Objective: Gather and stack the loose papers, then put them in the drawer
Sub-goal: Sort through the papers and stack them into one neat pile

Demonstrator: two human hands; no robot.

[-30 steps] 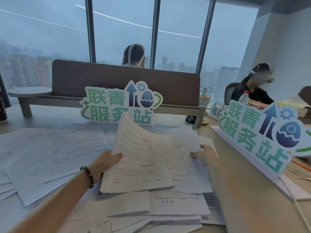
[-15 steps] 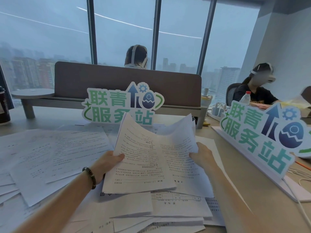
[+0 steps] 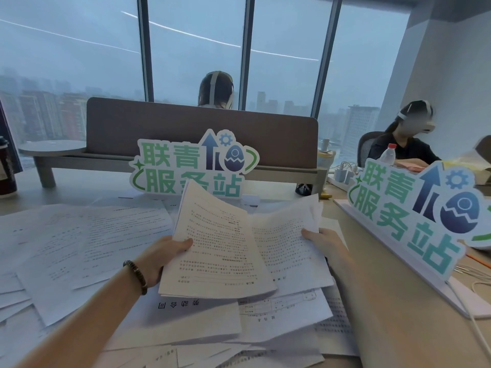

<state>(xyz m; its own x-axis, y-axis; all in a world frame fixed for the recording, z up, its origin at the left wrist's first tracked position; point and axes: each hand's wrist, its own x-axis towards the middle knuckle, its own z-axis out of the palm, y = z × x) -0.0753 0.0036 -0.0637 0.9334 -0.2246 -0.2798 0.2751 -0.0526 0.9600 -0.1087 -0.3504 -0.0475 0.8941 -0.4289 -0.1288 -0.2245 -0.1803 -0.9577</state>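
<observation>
Printed white papers lie scattered over the desk [image 3: 377, 274]. My left hand [image 3: 162, 257] grips the left edge of a raised sheaf of papers [image 3: 220, 248], thumb on top. My right hand [image 3: 322, 241] holds a second bunch of sheets [image 3: 287, 235] by its right edge, lifted off the desk and tucked under the left sheaf. More loose papers [image 3: 85, 248] spread out to the left, and others [image 3: 202, 322] lie beneath my hands. No drawer is in view.
A green and blue standing sign [image 3: 191, 166] rises just behind the papers, and another one [image 3: 414, 216] stands at the right. A brown divider panel [image 3: 202, 128] crosses the back. Two people sit beyond. A dark cup [image 3: 6, 171] stands far left.
My right hand has lifted its bunch of sheets off the desk and drawn it in toward the sheaf in my left hand. Both hands sit slightly closer together.
</observation>
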